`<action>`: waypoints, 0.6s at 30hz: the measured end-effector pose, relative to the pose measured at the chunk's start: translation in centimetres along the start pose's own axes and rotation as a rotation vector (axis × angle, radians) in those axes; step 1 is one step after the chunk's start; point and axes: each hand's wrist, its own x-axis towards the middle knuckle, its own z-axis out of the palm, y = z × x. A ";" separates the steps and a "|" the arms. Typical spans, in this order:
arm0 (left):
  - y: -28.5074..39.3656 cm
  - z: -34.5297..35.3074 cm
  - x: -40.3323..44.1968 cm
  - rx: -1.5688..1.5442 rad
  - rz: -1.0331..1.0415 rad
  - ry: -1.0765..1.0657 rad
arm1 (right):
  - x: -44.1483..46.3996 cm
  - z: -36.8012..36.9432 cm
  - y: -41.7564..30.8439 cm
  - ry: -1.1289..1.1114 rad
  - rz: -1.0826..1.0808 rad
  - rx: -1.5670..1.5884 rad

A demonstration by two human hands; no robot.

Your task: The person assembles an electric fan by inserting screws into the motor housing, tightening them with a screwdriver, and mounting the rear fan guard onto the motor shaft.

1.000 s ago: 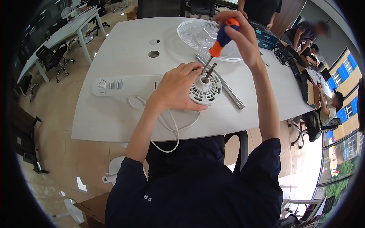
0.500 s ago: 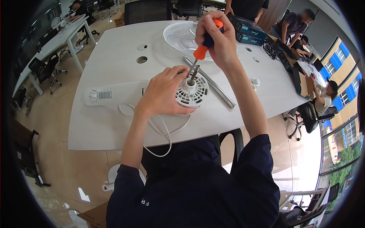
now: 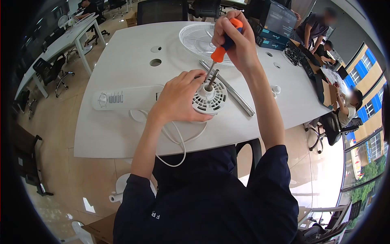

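Observation:
My right hand [image 3: 243, 48] is wrapped round the handle of an orange and dark blue screwdriver [image 3: 218, 54]. Its thin shank slants down to the hub of a white fan motor housing [image 3: 217, 102], beside the metal motor shaft [image 3: 212, 80]. The tip is hidden near my left fingers. My left hand [image 3: 178, 95] grips the housing from the left, thumb along the front edge and fingers over the top. Left of the housing lies a white fan body with a dial and buttons [image 3: 126, 98]. A white cord [image 3: 182, 142] loops toward the table's front edge.
A metal tube [image 3: 235, 94] lies right of the housing on the white table [image 3: 109, 136]. Behind it rests a white fan grille [image 3: 195, 40]. Small white parts [image 3: 276, 89] lie to the right. Dark boxes [image 3: 272, 38] stand at the far right, with people beyond.
The view has shifted slightly, and both hands keep their grips on the screwdriver and housing. At the back right, a dark box now stands raised above the others.

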 end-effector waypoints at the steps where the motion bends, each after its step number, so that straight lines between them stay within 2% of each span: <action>1: 0.0 0.0 0.0 0.002 -0.002 -0.001 | 0.1 0.4 -0.1 -0.081 -0.003 0.202; 3: 0.0 0.0 0.0 -0.001 -0.005 -0.009 | 0.0 1.0 -0.9 -0.094 0.029 0.222; 6: 0.3 -0.3 0.0 0.004 -0.026 -0.030 | -0.2 2.7 -1.5 0.079 0.076 -0.028; 9: 0.1 0.0 -0.1 0.020 0.004 0.008 | -0.3 3.5 -1.1 0.196 -0.012 0.061; 10: 0.0 0.0 -0.1 0.022 0.006 0.007 | -0.4 2.7 -0.6 0.210 0.026 0.109; 11: 0.0 0.1 -0.1 0.017 0.003 0.011 | -0.5 1.6 -0.1 0.212 0.024 0.109; 12: 0.0 0.1 -0.1 0.012 -0.002 0.014 | -0.5 0.4 0.5 0.070 0.009 0.247; 14: 0.1 0.0 0.0 0.006 -0.012 -0.007 | -0.4 0.8 0.0 -0.074 -0.004 0.389; 17: 0.3 -0.2 -0.1 0.003 -0.028 -0.028 | -0.8 1.5 -0.4 -0.053 0.008 0.371; 18: 0.4 -0.3 -0.1 0.005 -0.024 -0.029 | -1.0 1.4 -0.2 0.018 0.023 0.281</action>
